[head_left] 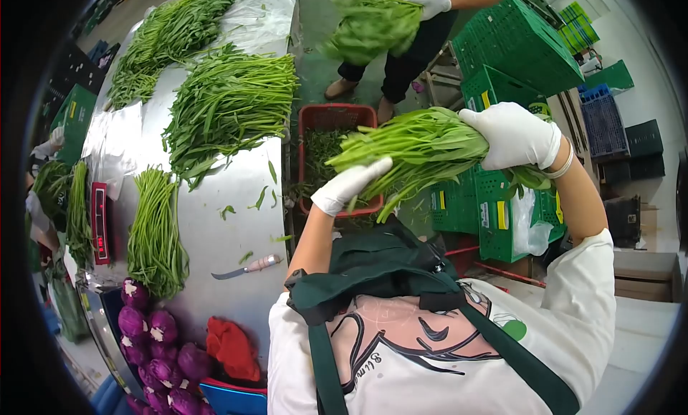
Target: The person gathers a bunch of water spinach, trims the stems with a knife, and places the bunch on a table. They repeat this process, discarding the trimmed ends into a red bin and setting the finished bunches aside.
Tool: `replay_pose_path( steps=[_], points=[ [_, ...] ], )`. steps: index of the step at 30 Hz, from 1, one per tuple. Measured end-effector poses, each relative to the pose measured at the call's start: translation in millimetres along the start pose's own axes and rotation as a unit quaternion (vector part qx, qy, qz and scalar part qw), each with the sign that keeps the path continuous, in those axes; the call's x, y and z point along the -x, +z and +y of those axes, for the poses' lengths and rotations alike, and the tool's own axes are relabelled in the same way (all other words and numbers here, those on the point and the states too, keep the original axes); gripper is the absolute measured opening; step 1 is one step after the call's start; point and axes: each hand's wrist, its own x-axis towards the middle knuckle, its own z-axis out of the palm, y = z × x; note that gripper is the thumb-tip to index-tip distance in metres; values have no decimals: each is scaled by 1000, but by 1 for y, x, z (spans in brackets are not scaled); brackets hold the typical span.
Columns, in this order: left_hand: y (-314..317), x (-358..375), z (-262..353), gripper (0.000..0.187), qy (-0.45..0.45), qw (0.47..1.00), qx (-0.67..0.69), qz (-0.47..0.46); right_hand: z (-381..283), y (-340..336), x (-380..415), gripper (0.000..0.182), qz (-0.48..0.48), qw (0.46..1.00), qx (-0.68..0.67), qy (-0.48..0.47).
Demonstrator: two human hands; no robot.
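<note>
My right hand [512,135], in a white glove, is wrapped around the leafy part of a bunch of water spinach [412,146]. The cut stems point left, over a red crate. My left hand [351,186], gloved too, has its fingers stretched out flat by the stem ends. On the metal table [218,225] to the left lies a large pile of water spinach [229,103], with a smaller bunch [154,229] nearer me. A knife with a hooked blade and wooden handle [247,267] rests close to the table's edge.
Leaf trimmings fill the red crate [337,115] on the floor. Across from me, another person holds a blurred bunch of greens [373,24]. Green crates [516,46] are stacked at right. A scale display [100,223], purple round vegetables [163,327] and a red cloth [233,348] are on the left.
</note>
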Motion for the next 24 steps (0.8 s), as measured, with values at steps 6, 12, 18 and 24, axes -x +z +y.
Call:
replay_pose_path(
  steps=[6,12,18,24],
  points=[
    [33,-6,9,46,128,973,195,4,-5,1,-4,46,-16,1000,1,3],
    [20,-3,-27,31,111,954,278,29,-10,-5,7,45,-8,999,-50,-17],
    [4,-21,-74,34,159,975,80,130,-20,0,10,41,5,999,31,-3],
    [-41,-11,-114,39,29,962,-38,269,-9,-14,29,38,73,997,33,9]
  ],
)
